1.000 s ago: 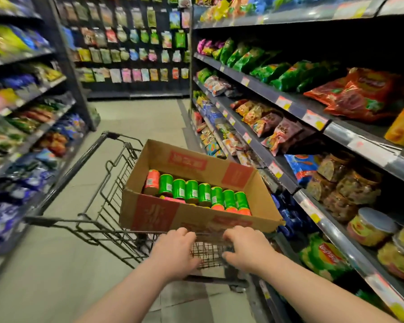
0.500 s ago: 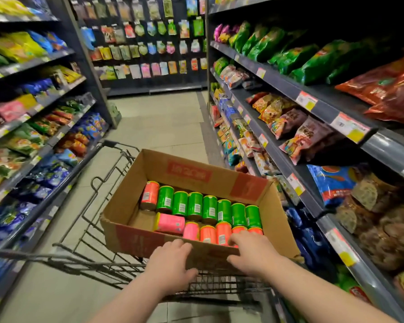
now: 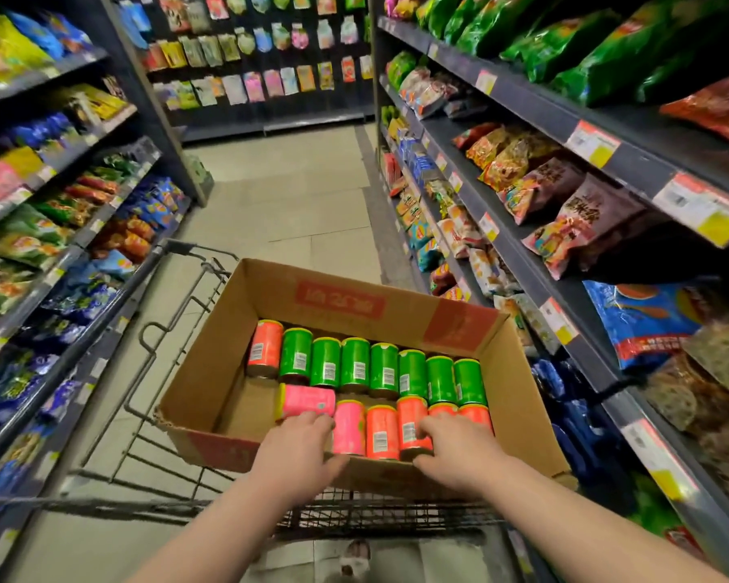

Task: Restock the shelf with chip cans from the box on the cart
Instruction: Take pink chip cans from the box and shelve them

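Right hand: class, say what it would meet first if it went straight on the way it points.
The orange cans in the near row of the box. The right hand seems to be touching them, though depth is unclear.

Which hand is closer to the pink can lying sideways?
Left. The left hand is just beneath the sideways pink can; the right hand touches orange cans farther right.

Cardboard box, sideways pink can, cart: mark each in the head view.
cardboard box [image 3: 215,359], head view, bare left inner wall
sideways pink can [image 3: 308,401], head view, middle of its side
cart [image 3: 396,513], head view, near wire grid
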Available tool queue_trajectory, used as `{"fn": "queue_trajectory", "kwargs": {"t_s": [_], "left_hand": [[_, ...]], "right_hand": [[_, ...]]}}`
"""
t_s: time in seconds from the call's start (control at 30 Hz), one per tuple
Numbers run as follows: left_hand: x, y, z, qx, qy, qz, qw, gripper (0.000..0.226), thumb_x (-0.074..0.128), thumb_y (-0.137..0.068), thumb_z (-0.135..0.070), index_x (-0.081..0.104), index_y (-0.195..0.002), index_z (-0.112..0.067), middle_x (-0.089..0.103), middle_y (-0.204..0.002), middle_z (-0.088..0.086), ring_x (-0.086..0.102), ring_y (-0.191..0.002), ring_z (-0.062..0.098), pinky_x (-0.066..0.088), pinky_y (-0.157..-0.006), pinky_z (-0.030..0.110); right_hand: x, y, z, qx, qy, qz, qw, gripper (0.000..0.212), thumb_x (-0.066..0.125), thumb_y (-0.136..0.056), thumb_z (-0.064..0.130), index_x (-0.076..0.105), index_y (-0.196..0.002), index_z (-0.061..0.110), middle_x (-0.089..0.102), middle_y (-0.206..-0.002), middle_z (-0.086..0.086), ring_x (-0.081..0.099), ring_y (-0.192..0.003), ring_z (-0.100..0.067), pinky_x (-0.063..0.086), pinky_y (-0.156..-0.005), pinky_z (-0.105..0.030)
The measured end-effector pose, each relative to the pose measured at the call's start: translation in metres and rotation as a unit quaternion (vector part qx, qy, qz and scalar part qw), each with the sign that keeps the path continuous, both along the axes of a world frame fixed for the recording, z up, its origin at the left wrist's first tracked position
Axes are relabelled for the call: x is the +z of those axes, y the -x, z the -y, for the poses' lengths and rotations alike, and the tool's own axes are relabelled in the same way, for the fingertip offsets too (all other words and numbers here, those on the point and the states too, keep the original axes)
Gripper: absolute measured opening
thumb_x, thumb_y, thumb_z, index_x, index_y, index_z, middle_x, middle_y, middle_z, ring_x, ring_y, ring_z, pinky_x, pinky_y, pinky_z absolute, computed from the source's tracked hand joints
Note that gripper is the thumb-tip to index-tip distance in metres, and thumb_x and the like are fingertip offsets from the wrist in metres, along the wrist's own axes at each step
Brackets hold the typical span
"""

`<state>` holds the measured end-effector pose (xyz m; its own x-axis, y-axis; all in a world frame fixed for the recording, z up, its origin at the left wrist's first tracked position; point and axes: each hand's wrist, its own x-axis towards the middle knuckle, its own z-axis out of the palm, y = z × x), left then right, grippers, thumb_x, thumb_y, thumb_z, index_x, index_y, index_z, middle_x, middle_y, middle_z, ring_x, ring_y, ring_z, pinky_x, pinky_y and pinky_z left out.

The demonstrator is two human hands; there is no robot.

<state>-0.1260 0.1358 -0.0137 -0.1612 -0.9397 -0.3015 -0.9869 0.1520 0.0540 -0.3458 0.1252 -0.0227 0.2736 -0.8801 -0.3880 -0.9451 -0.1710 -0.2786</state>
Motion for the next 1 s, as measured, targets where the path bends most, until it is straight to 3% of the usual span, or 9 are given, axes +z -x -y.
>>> {"fn": "queue_trajectory", "kwargs": {"t_s": [0.3, 0.73, 1.0], "left_hand": [[-0.026, -0.034, 0.085, -0.022, -0.063, 0.037, 0.997, 0.056, 0.051, -0.086, -0.055, 0.044, -0.132, -0.025, 0.049, -0.133, -0.002, 0.05, -0.119, 0.02, 0.043, -0.094, 0.033], [-0.099, -0.087, 0.172, 0.015, -0.186, 0.083, 0.979, 0.076, 0.063, -0.077, -0.046, 0.03, -0.141, -0.022, 0.039, -0.138, 0.003, 0.044, -0.125, 0.025, 0.043, -0.1, 0.039], [-0.135, -0.104, 0.179, 0.085, -0.244, 0.043, 0.965, 0.098, 0.071, -0.075, -0.039, 0.01, -0.15, -0.023, 0.028, -0.145, 0.008, 0.039, -0.13, 0.03, 0.038, -0.105, 0.039]], "right_hand": [[-0.029, -0.03, 0.056, -0.046, -0.056, -0.017, 0.997, 0.041, 0.056, -0.085, 0.039, 0.053, -0.123, 0.024, 0.055, -0.129, -0.005, 0.052, -0.117, -0.028, 0.045, -0.094, -0.036], [-0.106, -0.092, 0.114, -0.067, -0.181, -0.05, 0.98, 0.038, 0.055, -0.087, 0.03, 0.053, -0.123, 0.017, 0.056, -0.128, -0.009, 0.055, -0.117, -0.031, 0.045, -0.094, -0.037], [-0.145, -0.113, 0.12, -0.131, -0.243, 0.013, 0.961, 0.048, 0.055, -0.088, 0.03, 0.042, -0.131, 0.013, 0.051, -0.133, -0.01, 0.052, -0.121, -0.029, 0.044, -0.096, -0.036]]}}
